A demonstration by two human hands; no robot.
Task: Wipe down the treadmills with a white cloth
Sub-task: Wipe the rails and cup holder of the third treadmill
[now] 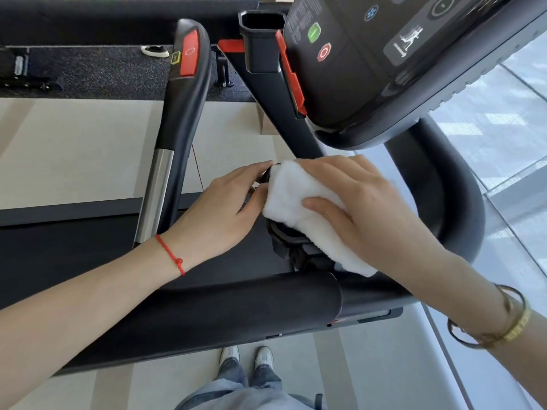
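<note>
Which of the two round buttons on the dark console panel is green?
The upper round button with a vertical line is green. The octagonal red button just below it carries a circle symbol.

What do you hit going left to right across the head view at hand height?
Chrome grip sensor → left hand → white cloth → right hand → curved black handlebar → pale floor.

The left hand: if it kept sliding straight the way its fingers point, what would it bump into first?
The left hand points right, and its fingertips already touch the white cloth that the right hand presses over a black fitting on the treadmill. It would likely push into that cloth first.
</note>
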